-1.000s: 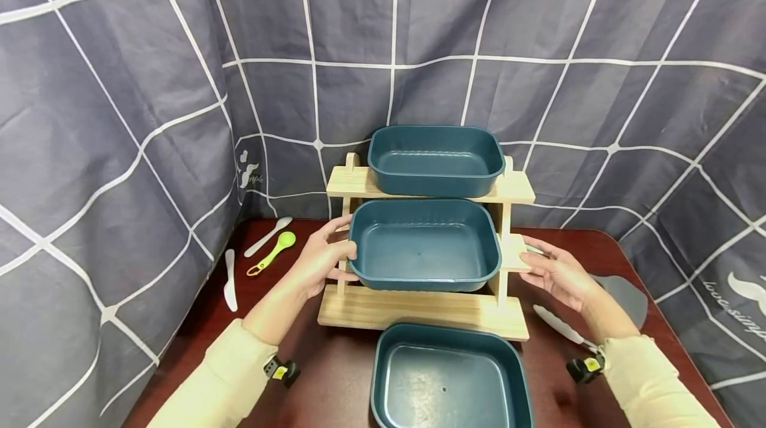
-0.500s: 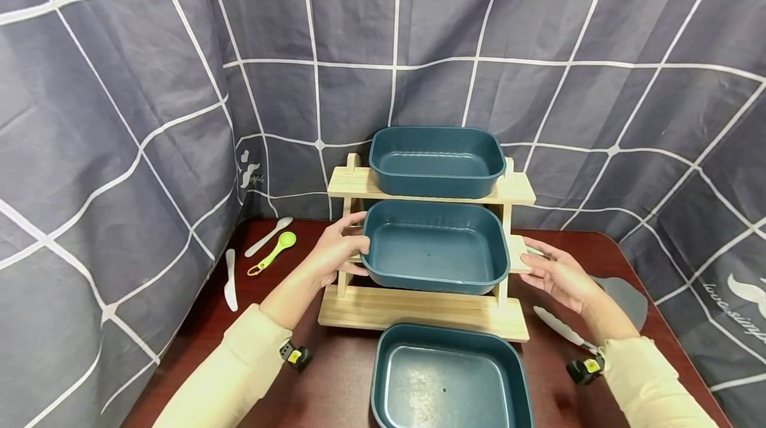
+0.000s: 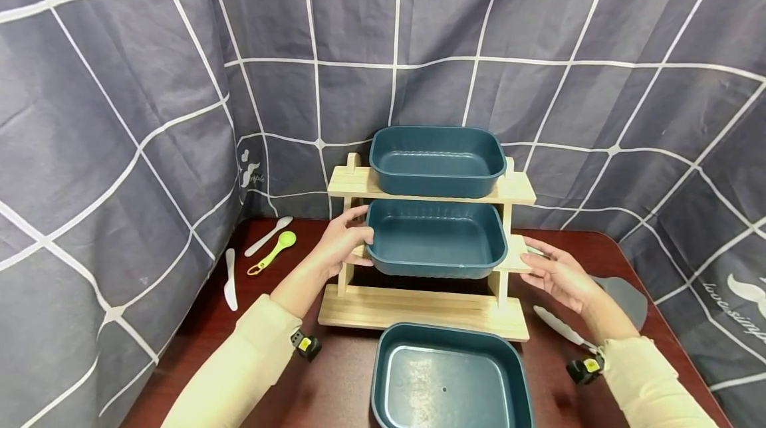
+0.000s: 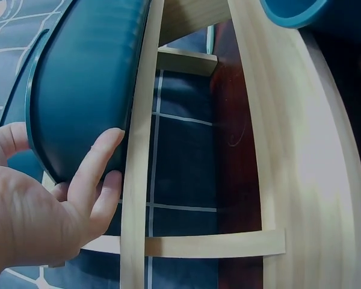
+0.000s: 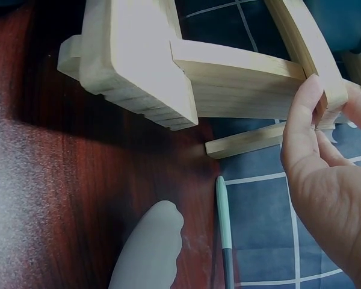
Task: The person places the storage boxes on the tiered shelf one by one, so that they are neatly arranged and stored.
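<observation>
With our left hand [image 3: 344,242] we are gripping the nine-o'clock end of the middle bin [image 3: 437,235], which is sitting at the wooden middle shelf [image 3: 512,255]. Our right hand [image 3: 559,275] is pinching that shelf's three-o'clock end. From that bin, the upper bin [image 3: 437,183] is standing at twelve o'clock, the lower bin [image 3: 451,385] at six.
</observation>
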Available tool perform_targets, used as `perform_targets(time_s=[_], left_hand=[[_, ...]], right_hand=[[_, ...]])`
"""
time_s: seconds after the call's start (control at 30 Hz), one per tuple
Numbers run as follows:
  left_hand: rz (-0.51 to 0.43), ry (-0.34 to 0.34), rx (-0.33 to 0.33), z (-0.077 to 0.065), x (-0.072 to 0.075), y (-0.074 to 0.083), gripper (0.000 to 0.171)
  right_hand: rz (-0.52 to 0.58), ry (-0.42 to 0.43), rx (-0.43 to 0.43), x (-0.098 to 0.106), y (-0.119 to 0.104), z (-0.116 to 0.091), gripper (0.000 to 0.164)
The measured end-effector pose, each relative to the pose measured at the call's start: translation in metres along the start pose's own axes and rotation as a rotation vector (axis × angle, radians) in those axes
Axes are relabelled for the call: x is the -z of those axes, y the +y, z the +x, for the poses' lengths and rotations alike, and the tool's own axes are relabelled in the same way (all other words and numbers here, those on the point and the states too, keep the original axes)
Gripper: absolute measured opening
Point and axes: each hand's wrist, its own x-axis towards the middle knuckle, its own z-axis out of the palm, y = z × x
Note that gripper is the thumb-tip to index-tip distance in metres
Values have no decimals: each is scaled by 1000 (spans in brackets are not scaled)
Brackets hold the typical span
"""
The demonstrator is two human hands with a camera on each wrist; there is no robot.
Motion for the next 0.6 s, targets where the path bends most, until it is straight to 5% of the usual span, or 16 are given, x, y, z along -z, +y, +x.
perform_targets(time_s=[0.3,0.6], left_hand=[[-43,21,29,7,1,0,73],[67,57,-66,-12,8,-8,59]], right_hand=[[-1,0,4,1,1,0,33],[-45,24,-11,0,-1,-1,40]])
